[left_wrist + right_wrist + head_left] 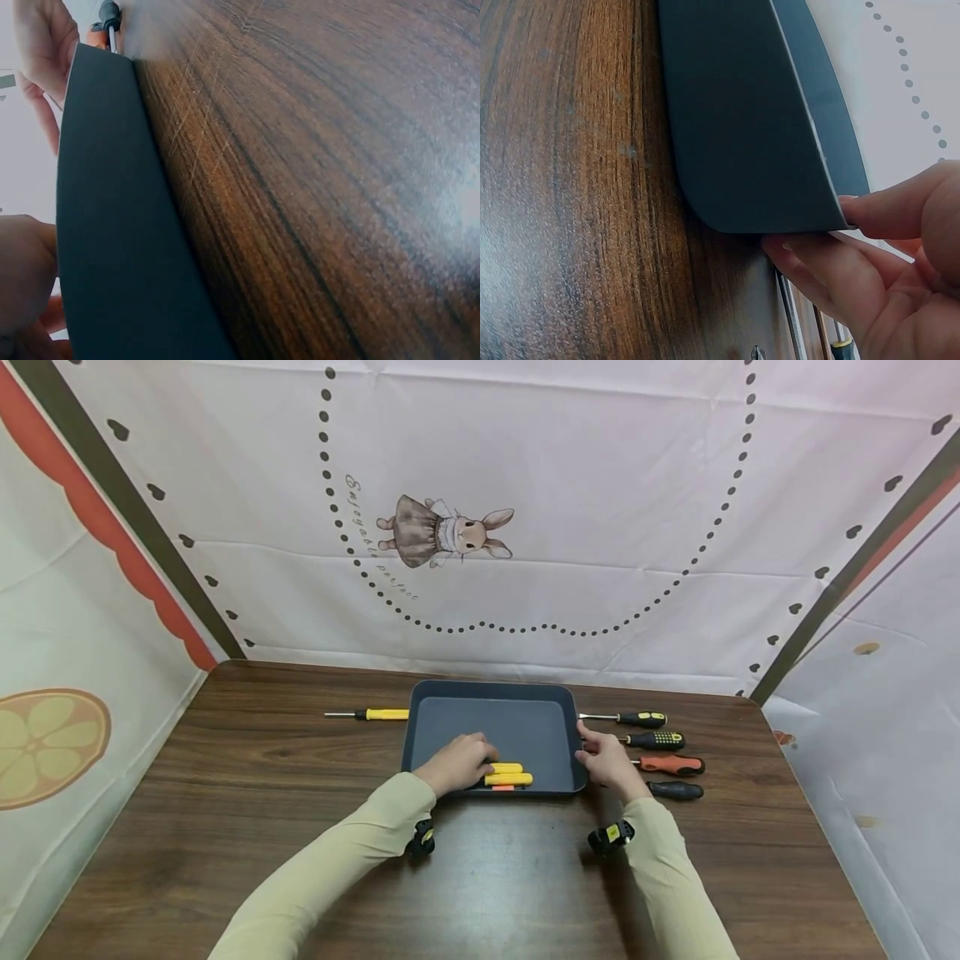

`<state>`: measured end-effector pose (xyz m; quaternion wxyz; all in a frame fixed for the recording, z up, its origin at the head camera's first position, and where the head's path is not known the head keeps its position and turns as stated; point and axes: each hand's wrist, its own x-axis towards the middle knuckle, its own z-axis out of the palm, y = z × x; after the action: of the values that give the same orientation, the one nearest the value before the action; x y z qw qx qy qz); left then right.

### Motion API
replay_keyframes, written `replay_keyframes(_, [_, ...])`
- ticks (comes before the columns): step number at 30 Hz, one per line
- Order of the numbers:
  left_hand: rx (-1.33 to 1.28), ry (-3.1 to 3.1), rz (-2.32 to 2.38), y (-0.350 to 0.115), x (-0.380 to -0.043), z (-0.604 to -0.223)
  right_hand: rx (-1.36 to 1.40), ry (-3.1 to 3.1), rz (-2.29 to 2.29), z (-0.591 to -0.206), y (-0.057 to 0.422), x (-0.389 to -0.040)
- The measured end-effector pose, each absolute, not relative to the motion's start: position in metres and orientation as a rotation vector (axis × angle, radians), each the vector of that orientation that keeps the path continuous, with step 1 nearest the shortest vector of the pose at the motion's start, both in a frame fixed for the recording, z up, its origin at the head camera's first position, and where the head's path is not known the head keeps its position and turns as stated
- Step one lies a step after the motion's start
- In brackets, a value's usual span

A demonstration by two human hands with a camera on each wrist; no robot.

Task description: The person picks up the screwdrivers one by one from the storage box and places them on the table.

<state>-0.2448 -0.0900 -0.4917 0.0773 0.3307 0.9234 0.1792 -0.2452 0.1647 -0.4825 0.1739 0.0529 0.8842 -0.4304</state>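
Observation:
A dark grey shallow tray (480, 710) lies on the table. Over its front left part is my left hand (459, 764), fingers bent at yellow screwdriver handles (510, 779) lying side by side inside; it appears to pinch one, though the hand covers their left ends. In the left wrist view the tray wall hides most of that grip. My right hand (606, 762) holds the tray's right rim, thumb inside and fingers against the outer wall, clear in the right wrist view. A bit of orange (503, 788) shows beside the yellow handles.
Left of the tray lies another yellow-handled screwdriver (386, 715). To its right several screwdrivers lie in a row, including a black-and-yellow one (643, 719), a red-orange one (675, 765) and a black one (677, 790). A printed cloth (600, 527) hangs behind the wooden table (510, 885).

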Motion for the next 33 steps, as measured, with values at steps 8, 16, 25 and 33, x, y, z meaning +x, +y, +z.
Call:
replay_keyframes(8, [0.924, 2.753, 0.555, -0.089, -0.245, -0.491, 0.149, 2.513, -1.212, -0.48, 0.164, -0.245])
replay_keyframes(16, [0.915, 2.726, 0.572, -0.089, -0.248, -0.49, 0.155, 2.509, -1.203, -0.479, 0.163, -0.245])
replay_keyframes(25, [1.009, 2.778, 0.537, -0.09, -0.249, -0.486, 0.151, 2.527, -1.2, -0.481, 0.163, -0.245])
replay_keyframes(33, [1.008, 2.838, 0.649, -0.101, -0.247, -0.472, 0.131, 2.542, -1.198, -0.48, 0.163, -0.245])
